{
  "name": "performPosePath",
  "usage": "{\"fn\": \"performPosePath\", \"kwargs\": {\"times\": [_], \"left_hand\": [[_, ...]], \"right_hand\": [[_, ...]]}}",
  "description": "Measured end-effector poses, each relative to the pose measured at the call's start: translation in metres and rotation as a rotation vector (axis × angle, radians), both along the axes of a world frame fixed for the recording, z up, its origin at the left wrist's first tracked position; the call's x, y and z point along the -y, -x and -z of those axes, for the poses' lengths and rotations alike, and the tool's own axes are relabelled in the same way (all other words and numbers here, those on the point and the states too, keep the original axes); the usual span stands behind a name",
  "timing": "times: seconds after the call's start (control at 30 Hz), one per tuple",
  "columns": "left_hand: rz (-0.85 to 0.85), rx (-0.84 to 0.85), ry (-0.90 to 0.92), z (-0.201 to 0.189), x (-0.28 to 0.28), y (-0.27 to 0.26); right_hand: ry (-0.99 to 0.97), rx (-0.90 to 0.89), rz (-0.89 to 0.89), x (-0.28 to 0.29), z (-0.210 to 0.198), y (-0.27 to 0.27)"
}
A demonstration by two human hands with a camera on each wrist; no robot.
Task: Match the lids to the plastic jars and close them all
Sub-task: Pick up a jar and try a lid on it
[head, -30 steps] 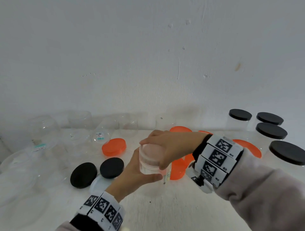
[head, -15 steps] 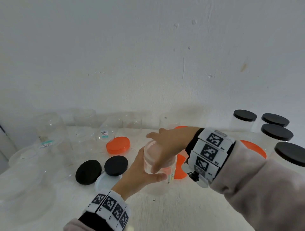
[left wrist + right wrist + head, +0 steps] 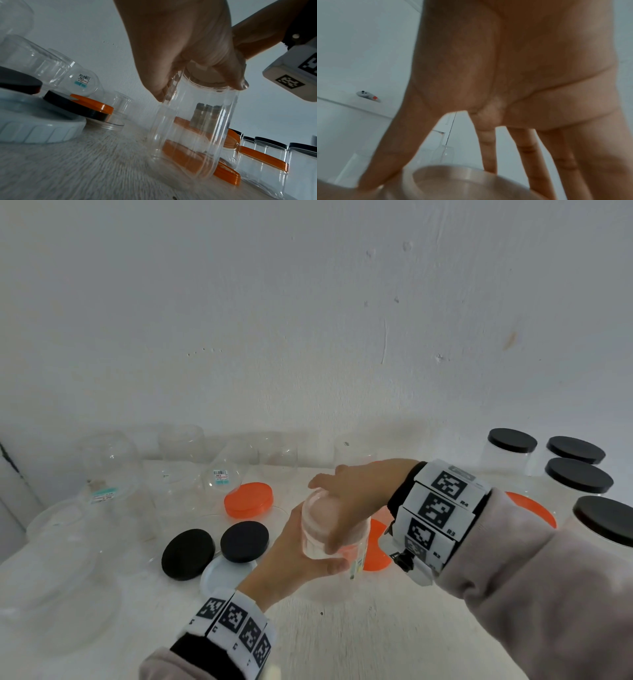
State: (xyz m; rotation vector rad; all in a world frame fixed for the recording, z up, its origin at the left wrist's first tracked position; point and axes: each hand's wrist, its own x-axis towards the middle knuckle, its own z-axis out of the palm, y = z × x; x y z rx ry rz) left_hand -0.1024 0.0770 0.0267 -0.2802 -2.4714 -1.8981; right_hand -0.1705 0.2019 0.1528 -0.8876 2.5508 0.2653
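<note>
Jar point(image 3: 334, 546), clear, ribbed, upright

Your white table point(image 3: 359, 642): clear open jars point(image 3: 113, 470) crowd left, black lids point(image 3: 187, 549) (two, side by side), orange lid point(image 3: 249, 498) behind, black-capped jars point(image 3: 579, 479) far right.

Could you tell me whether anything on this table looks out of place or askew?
Slightly. One black lid rests tilted, half on a white lid rather than flat on the table. A clear jar with a price sticker lies on its side near the wall. Nothing looks spilled or broken. The hands hold a clear jar upright.
</note>
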Motion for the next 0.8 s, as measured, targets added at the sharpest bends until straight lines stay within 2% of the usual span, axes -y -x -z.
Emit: {"fn": "performPosePath", "kwargs": {"times": [0.13, 0.4, 0.8], "left_hand": [[-0.020, 0.027, 0.001, 0.003, 0.001, 0.000], [-0.005, 0.034, -0.004, 0.003, 0.002, 0.001], [-0.044, 0.055, -0.015, 0.011, 0.003, 0.001]], "right_hand": [[0.022, 0.064, -0.063, -0.004, -0.005, -0.001], [0.102, 0.018, -0.074, -0.008, -0.001, 0.000], [0.294, -0.081, -0.099, -0.026, 0.028, -0.006]]}}
